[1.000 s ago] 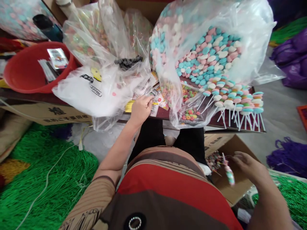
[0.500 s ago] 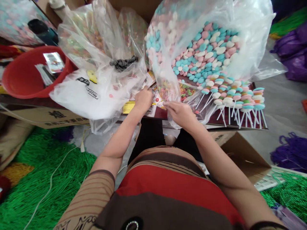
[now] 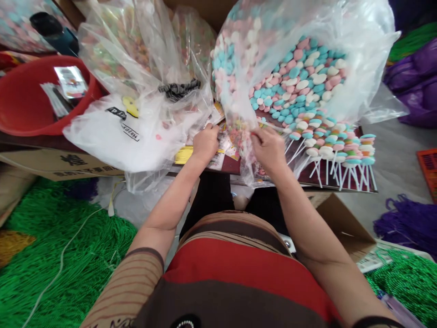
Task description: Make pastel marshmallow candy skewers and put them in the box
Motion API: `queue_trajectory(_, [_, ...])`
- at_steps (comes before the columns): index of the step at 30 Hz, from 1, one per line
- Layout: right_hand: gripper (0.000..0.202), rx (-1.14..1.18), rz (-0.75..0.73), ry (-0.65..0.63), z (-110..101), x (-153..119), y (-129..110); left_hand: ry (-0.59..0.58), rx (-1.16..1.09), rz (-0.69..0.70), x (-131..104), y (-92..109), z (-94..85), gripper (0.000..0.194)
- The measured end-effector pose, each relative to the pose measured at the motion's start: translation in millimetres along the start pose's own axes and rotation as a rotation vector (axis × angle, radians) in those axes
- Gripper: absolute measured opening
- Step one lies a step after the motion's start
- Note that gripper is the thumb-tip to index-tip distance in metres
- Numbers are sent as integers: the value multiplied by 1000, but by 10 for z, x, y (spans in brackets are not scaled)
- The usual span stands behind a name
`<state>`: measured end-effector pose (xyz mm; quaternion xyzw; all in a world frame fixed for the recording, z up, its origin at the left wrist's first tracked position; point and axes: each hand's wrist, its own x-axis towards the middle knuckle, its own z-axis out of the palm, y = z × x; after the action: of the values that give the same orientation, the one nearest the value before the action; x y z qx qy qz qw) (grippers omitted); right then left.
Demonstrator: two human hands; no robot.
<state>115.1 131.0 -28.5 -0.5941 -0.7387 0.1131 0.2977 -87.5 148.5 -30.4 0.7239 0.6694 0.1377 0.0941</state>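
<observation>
My left hand (image 3: pixel 206 145) is closed, its fingertips curled over printed packets and cards at the table's front. A stack of yellow-edged cards (image 3: pixel 184 155) lies beside it. My right hand (image 3: pixel 269 150) is pinched beside a clear bag of small ring-shaped candies (image 3: pixel 241 132); a small reddish spot shows at its fingertips, but what it grips cannot be made out. Just behind that hand runs a thin white stick-like strip (image 3: pixel 276 127). To its right lie several candy skewers (image 3: pixel 336 141), pink, blue and white sweets on white sticks.
A large clear bag of pastel candies (image 3: pixel 297 77) stands behind my hands. On the left are a red basin (image 3: pixel 27 100), a white printed plastic bag (image 3: pixel 126 132) and bags of sugary candy (image 3: pixel 119 50). An open carton (image 3: pixel 344 223) and green strands (image 3: pixel 68 255) are on the floor.
My right hand has moved right and slightly up, and its fingers have curled in. My left hand stays nearly where it was. The view has shifted slightly.
</observation>
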Motion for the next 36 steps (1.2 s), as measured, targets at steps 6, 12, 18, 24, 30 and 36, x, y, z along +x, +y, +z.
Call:
queue_trajectory(6, [33,-41,97,117,-285,-55,399,261,-103,108,-103,-167,26,26])
queue_trajectory(12, [54,474,154,-7,-276,31,-128,576,-266,372,-295,-220,-15,28])
queue_trajectory(18, [49,1067,335,-218,-247,42,-287,627,-322,483,-588,-127,-78,26])
queue_trajectory(24, [36,1038,308,-101,-397,-181,-252,456,-444,417,-736,-29,-217,28])
queue_trajectory(30, [39,859,236,-107,-516,-382,-352,-37,-756,330,-720,296,-441,53])
queue_trajectory(36, [35,774,245,31,-416,-522,-317,-271,-1196,14,-725,423,-330,37])
